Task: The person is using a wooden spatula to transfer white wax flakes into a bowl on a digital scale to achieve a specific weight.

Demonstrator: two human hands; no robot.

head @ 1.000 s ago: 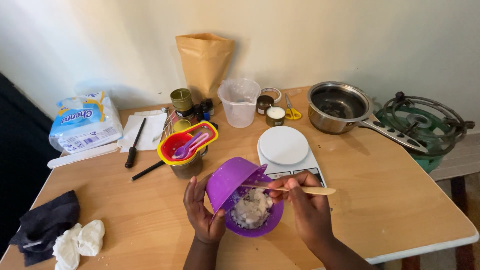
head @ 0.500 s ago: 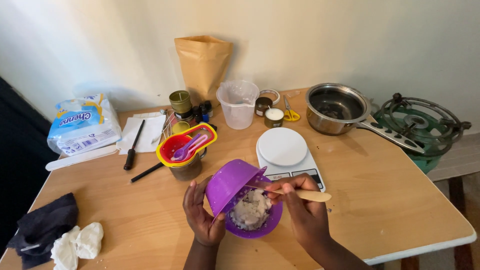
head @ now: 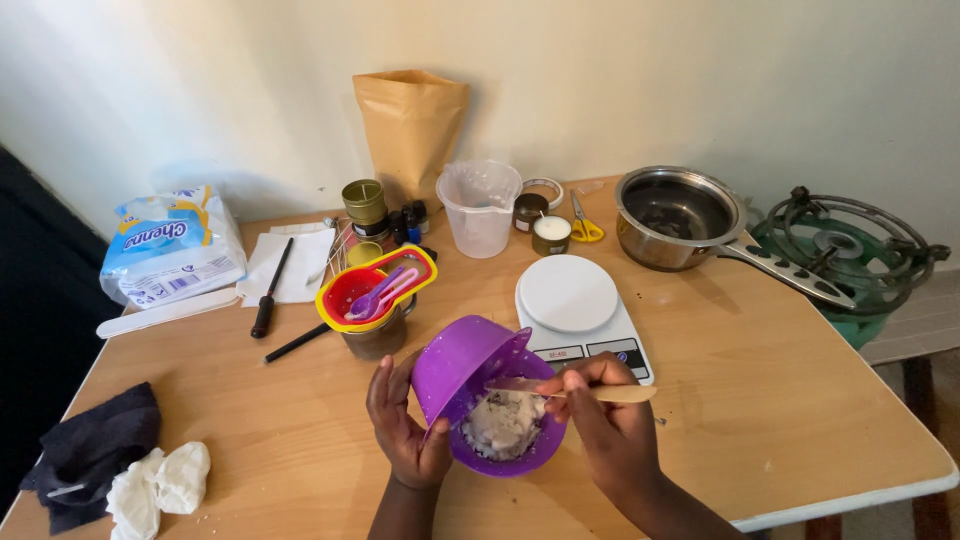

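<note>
Wooden table (head: 760, 400) fills most of the frame, running from lower left to lower right, set against a pale wall.

Green gas burner (head: 850, 250) stands at the right edge, partly off the table line. Steel saucepan (head: 680, 212) sits upper right, just beside the burner, handle pointing toward the lower right. Brown paper pouch (head: 410, 125) stands upright at upper centre against the wall. Pack of tissue rolls (head: 170, 245) lies at upper left. Dark cloth (head: 95, 450) with a white rag (head: 160, 482) touching it lies at lower left.

White kitchen scale (head: 575, 305) sits at centre, just above the right hand. Clear plastic jug (head: 480, 205) stands above it, near the pouch. Stack of coloured measuring cups (head: 375, 290) rests on a dark jar left of centre.

Purple bowl (head: 510, 440) sits at lower centre on the table, holding a pale, lumpy white mass. A second purple cup (head: 462, 365) is tipped over its left rim, touching it.

Left hand (head: 405, 425), lower centre, is curled around the left side of the bowl and cup, steadying them. Right hand (head: 610, 430) is closed on a wooden stick (head: 590, 390), which lies level across the bowl's rim, tip over the white mass.

Yellow-handled scissors (head: 583, 220) lie by the saucepan.
</note>
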